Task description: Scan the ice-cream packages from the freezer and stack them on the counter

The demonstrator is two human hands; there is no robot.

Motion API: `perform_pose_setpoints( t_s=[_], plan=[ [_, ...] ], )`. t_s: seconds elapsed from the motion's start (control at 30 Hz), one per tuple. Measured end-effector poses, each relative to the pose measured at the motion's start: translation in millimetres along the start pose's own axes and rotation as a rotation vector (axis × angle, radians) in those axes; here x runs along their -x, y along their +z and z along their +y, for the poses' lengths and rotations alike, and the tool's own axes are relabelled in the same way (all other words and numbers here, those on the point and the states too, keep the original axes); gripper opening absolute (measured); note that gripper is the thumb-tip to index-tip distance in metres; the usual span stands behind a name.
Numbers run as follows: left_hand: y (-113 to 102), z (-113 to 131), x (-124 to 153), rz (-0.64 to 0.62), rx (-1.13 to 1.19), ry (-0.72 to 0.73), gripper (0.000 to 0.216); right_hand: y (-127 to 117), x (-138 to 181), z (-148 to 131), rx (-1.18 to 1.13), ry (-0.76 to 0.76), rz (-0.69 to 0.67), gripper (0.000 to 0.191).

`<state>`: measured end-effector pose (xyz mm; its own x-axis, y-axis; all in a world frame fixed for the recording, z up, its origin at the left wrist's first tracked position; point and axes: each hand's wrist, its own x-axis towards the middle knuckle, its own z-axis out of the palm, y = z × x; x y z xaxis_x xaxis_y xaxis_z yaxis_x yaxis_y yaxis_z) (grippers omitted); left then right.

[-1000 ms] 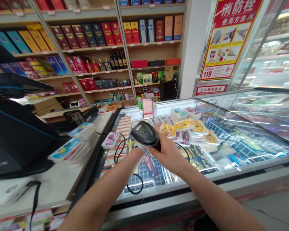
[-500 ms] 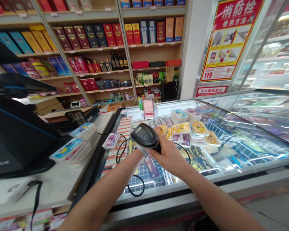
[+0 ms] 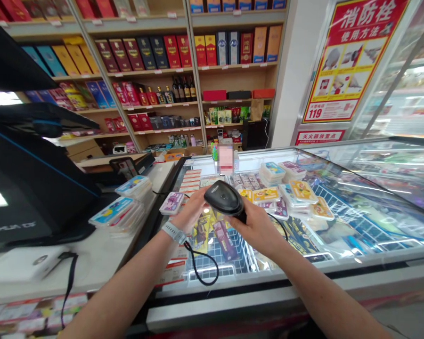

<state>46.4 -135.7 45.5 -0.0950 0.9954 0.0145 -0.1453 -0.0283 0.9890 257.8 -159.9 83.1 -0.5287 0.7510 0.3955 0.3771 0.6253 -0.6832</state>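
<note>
My right hand (image 3: 259, 228) is closed around the handle of a black barcode scanner (image 3: 224, 197), held above the glass top of a freezer. Just left of the scanner is my left hand (image 3: 193, 207), a pale watch strap on its wrist. Its fingers are stretched out, with their tips hidden behind the scanner; nothing shows in it. A flat purple-and-white pack (image 3: 172, 203) lies on the glass left of that hand. Beyond the scanner to the right are yellow-labelled packs (image 3: 265, 194) and a purple pack (image 3: 281, 208). The scanner's black cable (image 3: 215, 263) loops below my left wrist.
Blue-labelled packs (image 3: 118, 212) are piled on the counter (image 3: 102, 263) at left, beside a black checkout terminal (image 3: 35, 188). More packs (image 3: 272, 172) are stacked farther back on the freezer glass (image 3: 346, 263). A pink-screened device (image 3: 226, 158) stands at its far edge.
My left hand has drawn back leftward from near the yellow packs, bringing its watch strap out from behind the scanner. My right hand still holds the scanner. The view has shifted slightly left.
</note>
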Motion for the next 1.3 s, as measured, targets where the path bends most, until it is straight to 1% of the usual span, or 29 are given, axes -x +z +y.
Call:
perform_pose_setpoints(
  t_s=[0.07,0.17,0.3,0.4,0.57,0.77,1.0,1.1,1.3],
  plan=[
    [-15,1,7,0.012,0.109,-0.031,0.030,-1,-1,1,-0.002,-0.007,0.010,0.023],
    [-33,5,16,0.068,0.274,-0.110,0.034,-2,-2,1,-0.006,-0.001,0.010,0.026],
    [-44,11,22,0.063,0.346,-0.103,0.044,-1,-2,1,0.018,0.023,-0.003,0.028],
    [-46,13,23,0.069,0.342,-0.088,0.050,1,-2,4,0.041,0.021,0.000,0.030],
    [-48,15,24,0.057,0.379,-0.084,0.054,2,-2,6,0.069,0.029,-0.026,0.027],
    [-51,21,25,0.092,0.426,-0.089,0.058,4,-3,4,0.103,0.033,-0.075,0.025],
    [-52,22,25,0.079,0.368,-0.072,0.060,5,-4,4,0.120,0.057,-0.113,0.028],
    [-51,21,25,0.081,0.349,-0.059,0.060,5,-4,4,0.118,0.064,-0.129,0.028],
    [-49,22,26,0.094,0.419,-0.072,0.051,5,-3,4,0.123,0.069,-0.146,0.030]
  ],
)
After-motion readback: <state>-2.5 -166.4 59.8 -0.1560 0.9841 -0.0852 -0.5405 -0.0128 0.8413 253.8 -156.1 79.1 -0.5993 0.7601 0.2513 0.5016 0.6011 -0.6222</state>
